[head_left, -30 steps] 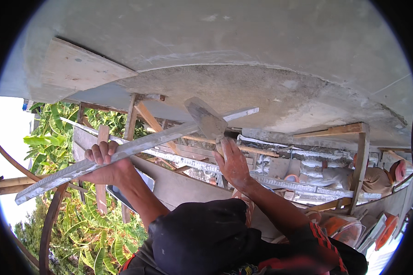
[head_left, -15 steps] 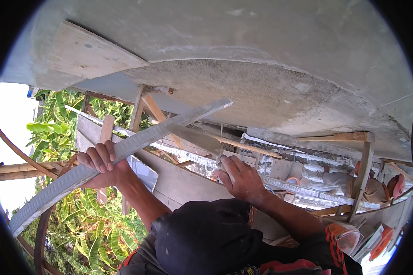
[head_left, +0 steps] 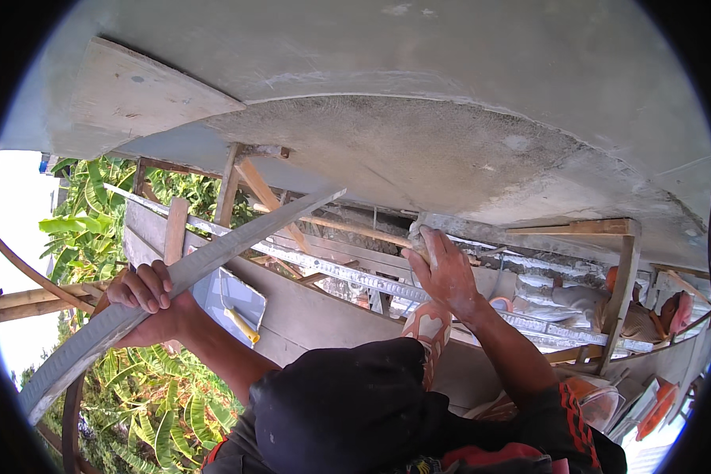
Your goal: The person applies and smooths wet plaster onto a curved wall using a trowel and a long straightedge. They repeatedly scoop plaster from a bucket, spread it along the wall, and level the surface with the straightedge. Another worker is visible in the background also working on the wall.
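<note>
A bare left hand [head_left: 146, 304] clamps a long, pale straightedge bar [head_left: 245, 237], fingers curled over its edge and palm below, under a rough overhead slab [head_left: 355, 134] that spreads beyond both hands. The bar slants through the grip: one end runs down past the hand to its left, while the other reaches away up and to the right, ending short of the right hand and apart from it. It looks stiff and fairly light for its length, though likely awkward at its far end and slick wherever the smears are wet; the best hold would be close to its middle, fingers wrapped around both edges. The right hand [head_left: 446, 272] closes on a cement-crusted tool [head_left: 417, 243], mostly hidden by the fingers, whose full shape cannot be made out. Just right of the left hand and slightly lower is a yellow-handled roller [head_left: 243, 325]; a wooden upright [head_left: 175, 229] stands beyond that hand, and a co-worker [head_left: 640, 320] is well off to the right hand's right
</note>
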The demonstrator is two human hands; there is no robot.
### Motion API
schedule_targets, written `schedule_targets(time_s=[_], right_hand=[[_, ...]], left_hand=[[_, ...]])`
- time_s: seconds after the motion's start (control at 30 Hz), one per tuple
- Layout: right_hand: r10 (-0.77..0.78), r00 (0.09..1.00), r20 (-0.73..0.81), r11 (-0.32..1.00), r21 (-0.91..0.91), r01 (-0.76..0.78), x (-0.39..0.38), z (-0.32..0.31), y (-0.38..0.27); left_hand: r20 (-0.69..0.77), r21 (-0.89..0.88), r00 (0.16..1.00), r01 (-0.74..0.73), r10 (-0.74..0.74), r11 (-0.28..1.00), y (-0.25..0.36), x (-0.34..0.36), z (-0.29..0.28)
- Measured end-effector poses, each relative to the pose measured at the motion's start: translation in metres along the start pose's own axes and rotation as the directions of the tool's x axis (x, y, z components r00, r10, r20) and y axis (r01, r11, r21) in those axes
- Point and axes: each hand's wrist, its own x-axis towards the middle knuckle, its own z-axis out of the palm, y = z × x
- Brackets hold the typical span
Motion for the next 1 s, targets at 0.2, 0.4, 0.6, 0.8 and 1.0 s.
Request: schedule_targets(time_s=[0.2, 0.4, 0.6, 0.8, 1.0], right_hand=[[-0.091, 0.967, 0.239, 0.977, -0.166, 0.133, 0.0, 0.019, 0.037], [0.145, 0.946, 0.291, 0.979, 0.094, -0.179, -0.015, 0.023, 0.08], [0.407, 0.607, 0.682, 0.698, 0.197, -0.689, -0.02, -0.022, 0.072], [0.469, 0.73, 0.497, 0.798, 0.116, -0.592, -0.041, -0.023, 0.086], [0.495, 0.819, 0.29, 0.839, 0.086, -0.537, -0.039, -0.037, 0.054]], left_hand=[[-0.146, 0.127, 0.989, 0.01, 0.009, 0.992, -0.011, 0.001, 0.001], [-0.296, 0.145, 0.955, 0.032, 0.013, 0.989, -0.007, -0.005, -0.003], [-0.702, 0.249, 0.707, 0.137, 0.081, 0.959, -0.031, -0.004, 0.019], [-0.855, 0.137, 0.518, 0.26, -0.019, 0.956, -0.078, -0.02, 0.023], [-0.893, -0.006, 0.433, 0.258, -0.122, 0.966, -0.104, -0.034, 0.011]])
